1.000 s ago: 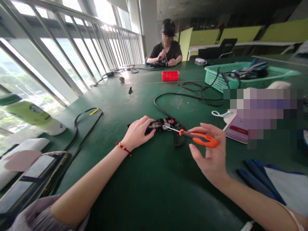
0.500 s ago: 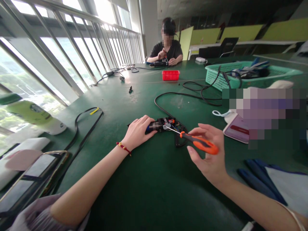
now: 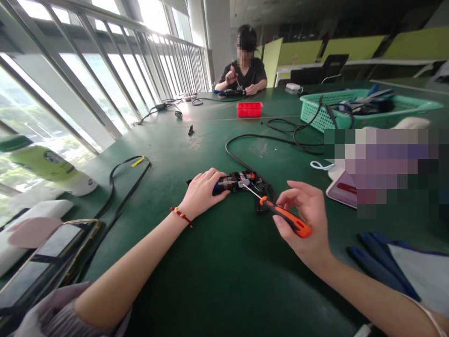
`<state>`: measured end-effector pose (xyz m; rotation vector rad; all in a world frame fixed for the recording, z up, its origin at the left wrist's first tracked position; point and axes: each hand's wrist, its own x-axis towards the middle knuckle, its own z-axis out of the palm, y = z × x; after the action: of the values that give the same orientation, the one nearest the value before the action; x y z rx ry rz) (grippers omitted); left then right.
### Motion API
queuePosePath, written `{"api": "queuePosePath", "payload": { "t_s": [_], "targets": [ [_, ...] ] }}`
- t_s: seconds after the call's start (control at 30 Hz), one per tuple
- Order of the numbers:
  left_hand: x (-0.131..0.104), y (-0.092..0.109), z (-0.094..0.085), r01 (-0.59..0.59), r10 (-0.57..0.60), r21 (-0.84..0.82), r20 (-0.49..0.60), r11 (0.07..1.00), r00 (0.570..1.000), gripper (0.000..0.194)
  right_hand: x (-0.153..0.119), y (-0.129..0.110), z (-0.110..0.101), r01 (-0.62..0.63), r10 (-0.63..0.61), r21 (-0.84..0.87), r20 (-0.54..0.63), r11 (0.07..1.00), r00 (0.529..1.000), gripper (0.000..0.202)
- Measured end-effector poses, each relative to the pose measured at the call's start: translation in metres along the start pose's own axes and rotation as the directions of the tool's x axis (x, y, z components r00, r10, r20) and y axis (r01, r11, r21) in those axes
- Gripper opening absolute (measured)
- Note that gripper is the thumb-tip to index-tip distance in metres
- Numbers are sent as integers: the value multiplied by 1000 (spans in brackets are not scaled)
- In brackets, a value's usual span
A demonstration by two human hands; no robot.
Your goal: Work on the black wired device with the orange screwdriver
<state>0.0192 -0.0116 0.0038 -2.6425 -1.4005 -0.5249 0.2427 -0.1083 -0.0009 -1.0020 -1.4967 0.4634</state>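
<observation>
An opened corded power tool [image 3: 229,183] lies on the green table, its black body on the left and exposed wires and a grey part on the right. My left hand [image 3: 202,189] is wrapped over the black body and presses it to the table. In my right hand [image 3: 304,213] is a screwdriver [image 3: 286,216] with an orange and black handle, held between thumb and fingers. Its thin shaft slants up and left, with the tip at the grey part among the wires. The exact contact of the tip is too small to make out.
A black cord [image 3: 261,136] runs from the tool toward a green basket [image 3: 312,110] of items. A red box [image 3: 249,110] stands ahead, with another person [image 3: 243,70] beyond it. Blue-and-white gloves [image 3: 382,262] lie right; a bottle [image 3: 49,166] and a black strap [image 3: 121,199] are left.
The screwdriver's handle has swung down and slightly left in my right hand, while its tip stays at the grey part. My left hand keeps its place on the tool.
</observation>
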Motion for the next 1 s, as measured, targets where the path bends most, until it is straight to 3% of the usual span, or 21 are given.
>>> {"api": "queuePosePath", "payload": {
  "t_s": [0.1, 0.2, 0.3, 0.43, 0.67, 1.0],
  "targets": [
    [0, -1, 1, -2, 3, -17, 3, 1000, 1000, 33, -1, -4, -2, -91, 93, -20, 85, 996, 992, 29],
    [0, -1, 0, 1, -1, -27, 8, 1000, 1000, 34, -1, -5, -4, -115, 117, -61, 45, 992, 992, 12],
    [1, 0, 0, 4, -3, -31, 19, 1000, 1000, 35, 1, -4, -3, -54, 51, -93, -34, 994, 998, 15],
    [0, -1, 1, 4, -3, -35, 22, 999, 1000, 34, 1, -2, -4, -16, 16, -133, 0, 991, 1000, 7],
    [0, -1, 2, -1, 1, -50, 5, 999, 1000, 33, 4, 4, -7, -34, 0, -153, -217, 988, 976, 6],
    [-2, 1, 0, 7, -7, -10, -40, 1000, 999, 31, 6, 5, -9, -45, 13, -141, -223, 989, 975, 7]
  ]
}}
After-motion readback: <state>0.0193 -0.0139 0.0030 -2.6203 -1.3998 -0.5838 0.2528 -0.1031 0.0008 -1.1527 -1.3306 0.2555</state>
